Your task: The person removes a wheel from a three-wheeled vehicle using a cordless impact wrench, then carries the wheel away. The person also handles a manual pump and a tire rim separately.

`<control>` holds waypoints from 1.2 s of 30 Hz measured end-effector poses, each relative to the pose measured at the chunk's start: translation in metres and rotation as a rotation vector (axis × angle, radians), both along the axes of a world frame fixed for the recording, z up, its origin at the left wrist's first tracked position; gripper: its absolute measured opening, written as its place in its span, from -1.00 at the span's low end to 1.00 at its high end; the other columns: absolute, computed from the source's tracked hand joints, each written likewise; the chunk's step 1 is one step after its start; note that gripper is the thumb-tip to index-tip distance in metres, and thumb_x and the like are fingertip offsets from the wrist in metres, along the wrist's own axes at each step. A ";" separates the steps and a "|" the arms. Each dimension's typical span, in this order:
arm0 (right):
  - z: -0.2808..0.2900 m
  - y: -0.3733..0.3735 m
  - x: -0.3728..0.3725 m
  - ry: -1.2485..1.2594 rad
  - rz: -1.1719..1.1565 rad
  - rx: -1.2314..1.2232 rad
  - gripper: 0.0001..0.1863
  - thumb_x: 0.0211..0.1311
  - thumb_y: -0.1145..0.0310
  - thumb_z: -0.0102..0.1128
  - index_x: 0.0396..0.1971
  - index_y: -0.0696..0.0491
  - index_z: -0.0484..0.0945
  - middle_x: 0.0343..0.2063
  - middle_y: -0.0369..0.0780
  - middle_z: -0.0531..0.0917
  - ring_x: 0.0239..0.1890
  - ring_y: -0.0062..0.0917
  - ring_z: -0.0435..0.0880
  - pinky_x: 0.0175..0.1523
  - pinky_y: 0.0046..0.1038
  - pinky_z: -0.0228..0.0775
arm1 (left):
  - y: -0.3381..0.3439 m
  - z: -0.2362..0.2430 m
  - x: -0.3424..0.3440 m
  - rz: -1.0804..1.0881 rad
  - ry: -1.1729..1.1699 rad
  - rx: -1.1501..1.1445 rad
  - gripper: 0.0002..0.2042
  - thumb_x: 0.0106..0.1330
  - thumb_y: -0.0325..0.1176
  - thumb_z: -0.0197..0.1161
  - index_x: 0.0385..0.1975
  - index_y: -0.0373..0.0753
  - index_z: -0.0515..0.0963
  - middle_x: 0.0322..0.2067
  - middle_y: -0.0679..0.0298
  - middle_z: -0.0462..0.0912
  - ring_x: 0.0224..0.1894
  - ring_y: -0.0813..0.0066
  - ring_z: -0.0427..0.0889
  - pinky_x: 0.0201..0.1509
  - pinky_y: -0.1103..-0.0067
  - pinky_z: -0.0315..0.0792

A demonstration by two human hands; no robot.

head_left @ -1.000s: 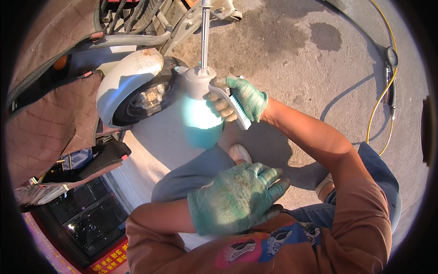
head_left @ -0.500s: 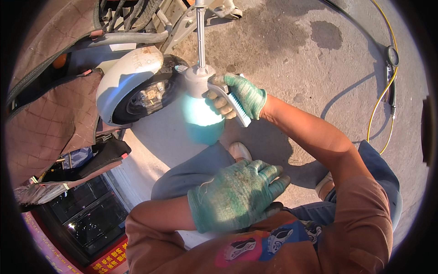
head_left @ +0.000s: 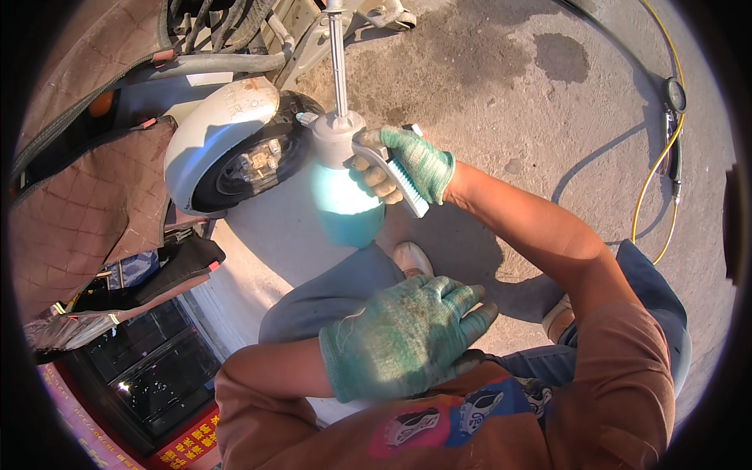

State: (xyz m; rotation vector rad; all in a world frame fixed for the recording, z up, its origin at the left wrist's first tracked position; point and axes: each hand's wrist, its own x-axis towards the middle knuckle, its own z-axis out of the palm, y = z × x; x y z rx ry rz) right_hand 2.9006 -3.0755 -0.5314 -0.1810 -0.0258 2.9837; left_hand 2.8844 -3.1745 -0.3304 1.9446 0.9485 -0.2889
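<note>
Blue-bristled scrub brush (head_left: 406,188) was clasped in the curled fingers of the gloved right hand (head_left: 415,161) close beside the teal pump sprayer (head_left: 345,205), contact between them impossible to tell, while the gloved left hand (head_left: 403,337), fingers loosely extended, was near the brown T-shirt (head_left: 509,445).

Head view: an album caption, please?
Gloved right hand holds a brush beside a teal pump bottle, near a white-fendered wheel; left hand nearer the body.
</note>
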 end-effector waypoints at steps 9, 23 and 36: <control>-0.002 -0.011 0.007 -0.064 0.044 0.047 -0.56 0.23 -0.15 0.05 -0.39 -0.02 0.43 -0.71 -0.46 0.28 -0.73 -0.78 0.17 -0.68 -0.69 -0.10 | -0.001 0.001 0.001 0.034 -0.022 0.013 -0.55 0.31 -0.06 0.06 -0.05 -0.36 0.47 -0.09 0.01 0.54 -0.10 0.13 0.56 -0.01 0.30 0.44; 0.026 0.017 0.067 -0.233 -0.019 0.274 -0.83 0.22 0.19 0.19 -0.45 -0.06 0.49 -0.71 -0.48 0.28 -0.72 -0.79 0.16 -0.66 -0.69 -0.12 | -0.003 -0.003 -0.003 0.007 0.025 -0.152 -0.49 0.10 -0.25 0.29 0.04 -0.31 0.39 -0.02 0.01 0.46 -0.05 0.06 0.51 -0.01 0.31 0.44; 0.050 0.094 0.214 -0.659 -0.227 0.916 -0.73 0.23 0.11 0.13 -0.43 0.02 0.46 -0.71 -0.39 0.32 -0.73 -0.75 0.23 -0.69 -0.65 0.08 | 0.005 -0.002 -0.023 -0.002 0.097 -0.071 -0.55 0.28 -0.15 0.10 0.02 -0.40 0.45 -0.04 -0.01 0.52 -0.02 0.12 0.52 0.08 0.36 0.39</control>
